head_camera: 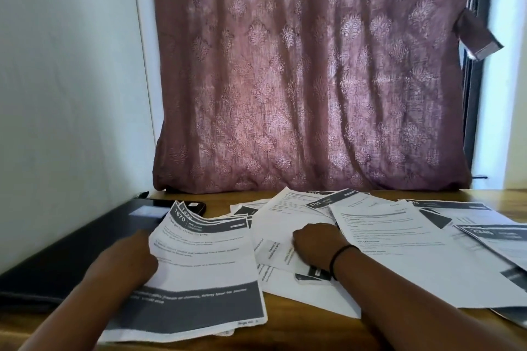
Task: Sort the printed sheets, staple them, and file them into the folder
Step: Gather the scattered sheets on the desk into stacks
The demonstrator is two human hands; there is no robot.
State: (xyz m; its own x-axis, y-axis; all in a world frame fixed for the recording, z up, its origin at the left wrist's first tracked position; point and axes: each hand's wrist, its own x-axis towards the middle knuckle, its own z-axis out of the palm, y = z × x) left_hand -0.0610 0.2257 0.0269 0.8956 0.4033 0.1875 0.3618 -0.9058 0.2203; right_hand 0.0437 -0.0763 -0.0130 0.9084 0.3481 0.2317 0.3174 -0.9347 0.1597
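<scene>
Left hand (128,258) grips my stack of printed sheets (199,265); right hand (316,245) lies on loose sheets (399,259), fingers seemingly curled.

Wooden table (285,330), scattered printed sheets (399,253), sorted stack (205,259), black folder (74,253) at left

Single head view, close above wooden desk (285,330), facing forward and slightly down toward curtain (308,71); desk edge just nearer than fingers (302,234), curtain well beyond.
</scene>
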